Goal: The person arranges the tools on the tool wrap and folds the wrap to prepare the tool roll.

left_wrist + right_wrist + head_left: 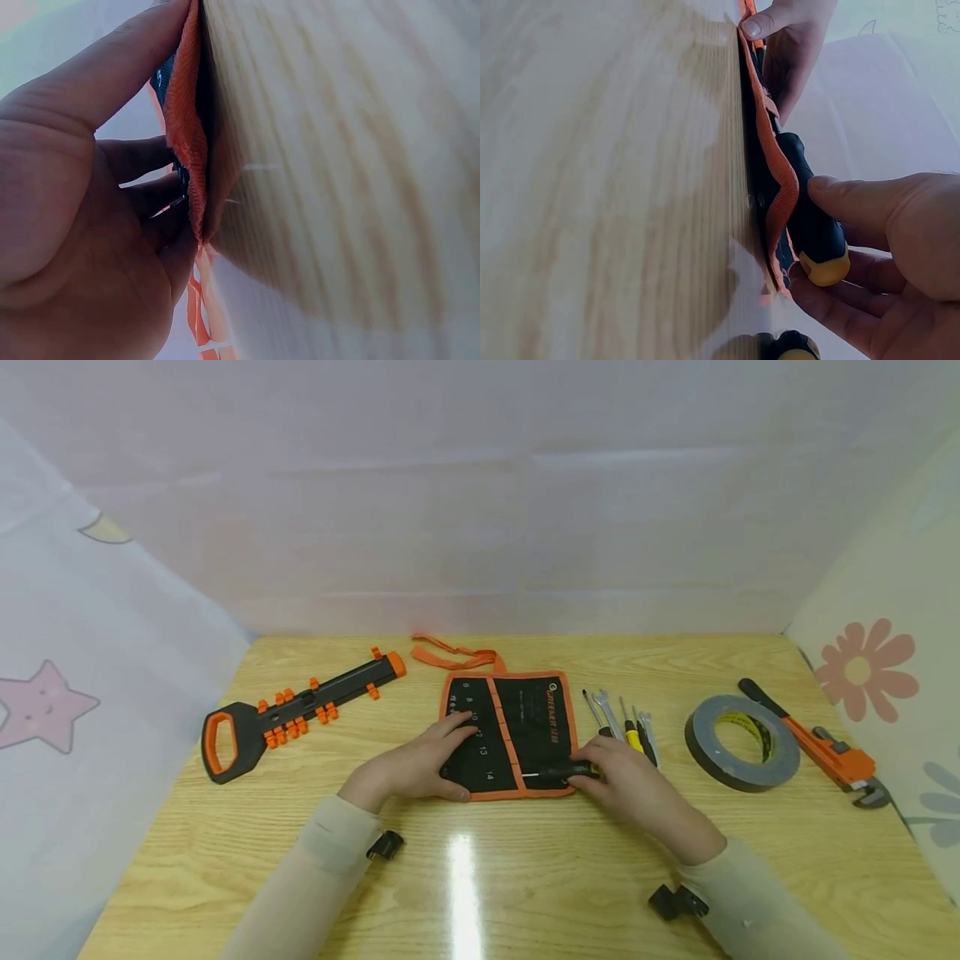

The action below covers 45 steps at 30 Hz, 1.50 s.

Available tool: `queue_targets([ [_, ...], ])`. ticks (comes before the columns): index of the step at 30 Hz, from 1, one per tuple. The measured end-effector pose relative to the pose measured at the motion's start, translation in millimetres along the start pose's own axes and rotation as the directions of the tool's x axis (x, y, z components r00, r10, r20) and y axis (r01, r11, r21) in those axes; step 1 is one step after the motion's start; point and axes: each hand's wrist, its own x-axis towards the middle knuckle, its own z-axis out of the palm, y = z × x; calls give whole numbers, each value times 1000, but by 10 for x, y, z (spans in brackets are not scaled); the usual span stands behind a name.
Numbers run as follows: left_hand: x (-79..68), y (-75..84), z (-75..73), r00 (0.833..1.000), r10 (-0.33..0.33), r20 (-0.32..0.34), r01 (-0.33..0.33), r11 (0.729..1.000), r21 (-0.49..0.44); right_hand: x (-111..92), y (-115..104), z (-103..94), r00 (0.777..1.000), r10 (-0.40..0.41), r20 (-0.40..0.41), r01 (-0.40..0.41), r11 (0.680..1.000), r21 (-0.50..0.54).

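Observation:
A black tool pouch [536, 710] with orange edging and printed size numbers lies unrolled on the table. My left hand [408, 768] rests on its left half, fingers spread over the numbers and thumb along the near edge. In the left wrist view, that hand's thumb [127, 64] lies against the orange edging [187, 127]. My right hand [630, 781] holds a screwdriver [562, 770] by its black handle with a yellow end, between thumb and fingers. Its shaft points left, across the pouch's orange middle strip. The right wrist view shows the screwdriver handle [810, 202] close along the pouch edge.
Right of the pouch lie several screwdrivers [633, 737] and wrenches [607, 710], partly behind the right hand. Farther right are a roll of grey tape [701, 743] and an orange pipe wrench [832, 756]. A black-and-orange tool holder [330, 693] lies at left. Orange ties [450, 656] trail behind the pouch.

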Motion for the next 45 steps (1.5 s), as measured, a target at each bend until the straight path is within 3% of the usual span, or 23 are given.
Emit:
queue_targets([
  [16, -8, 27, 3, 1000, 9, 2, -9, 1000, 12, 25, -42, 92, 1000, 5, 20, -6, 998, 60],
  [30, -6, 32, 8, 1000, 11, 2, -11, 1000, 2, 74, -59, 170, 999, -39, 22, 39, 999, 1],
  [45, -5, 34, 3, 1000, 9, -3, -9, 1000, 9, 84, -84, 153, 999, -2, 39, 1, 1000, 30],
])
